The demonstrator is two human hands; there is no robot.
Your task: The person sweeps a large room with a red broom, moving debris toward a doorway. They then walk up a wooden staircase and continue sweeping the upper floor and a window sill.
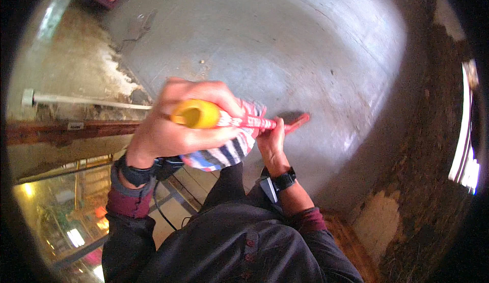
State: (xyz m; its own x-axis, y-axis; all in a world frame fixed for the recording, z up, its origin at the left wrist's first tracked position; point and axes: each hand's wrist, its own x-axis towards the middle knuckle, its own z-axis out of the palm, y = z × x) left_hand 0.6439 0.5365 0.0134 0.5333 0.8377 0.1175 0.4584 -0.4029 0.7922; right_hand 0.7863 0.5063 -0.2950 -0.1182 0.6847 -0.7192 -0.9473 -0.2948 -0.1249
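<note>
My left hand (179,130) is closed around the top of a long-handled floor tool, just below its yellow end cap (196,114). Further down the red-and-white pole (256,122), my right hand (272,140) grips it too. The pole slants away from me toward a narrow red head (300,122) low over the floor; whether this is a broom or a squeegee I cannot tell. Under my left hand hangs a striped cloth (229,151) in white, dark blue and red. How the cloth is held is hidden by the hand.
Smooth grey concrete floor (244,35) spreads ahead. Along the left, a stained, peeling wall (72,54) carries a white pipe (91,100) and a brown strip (76,130). A reflective glass pane (61,214) lies lower left. A dark, patchy surface (428,130) borders the right.
</note>
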